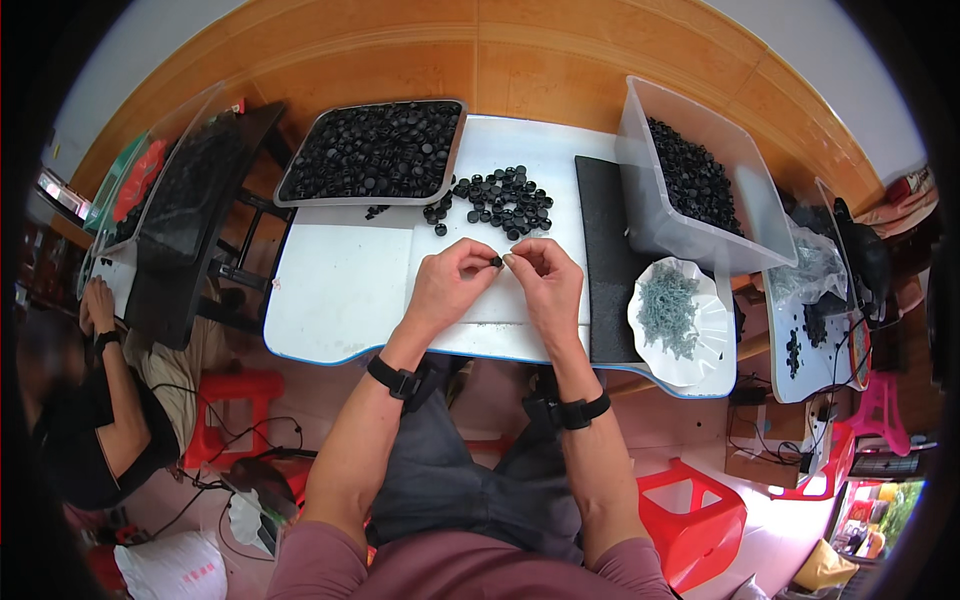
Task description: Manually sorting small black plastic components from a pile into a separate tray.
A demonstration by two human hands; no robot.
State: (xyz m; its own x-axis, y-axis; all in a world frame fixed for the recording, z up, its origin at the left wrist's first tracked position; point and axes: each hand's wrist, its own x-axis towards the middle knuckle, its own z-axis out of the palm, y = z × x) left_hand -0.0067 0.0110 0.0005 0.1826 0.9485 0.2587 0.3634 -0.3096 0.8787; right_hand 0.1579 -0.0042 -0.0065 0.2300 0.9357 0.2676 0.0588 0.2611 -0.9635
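Over the white table (pixel 340 290) my two hands meet just in front of a loose pile of small round black caps (pixel 510 200). My left hand (pixel 450 283) is closed, pinching one small black cap (pixel 496 262) between thumb and forefinger. Thumb and forefinger of my right hand (pixel 548 285) are pressed together right beside that cap. Whatever the right fingertips hold, if anything, is too small to tell. A white fluted dish (pixel 708 345) with a heap of thin grey-green pieces (pixel 672 310) stands to the right of my right hand.
A metal tray (pixel 290 192) full of black caps lies at the back left. On the right, a translucent plastic bin (pixel 650 225) holds more black parts, beside a black mat (pixel 605 260). Another person's hand (pixel 98 305) shows far left. A red stool (pixel 700 520) stands lower right.
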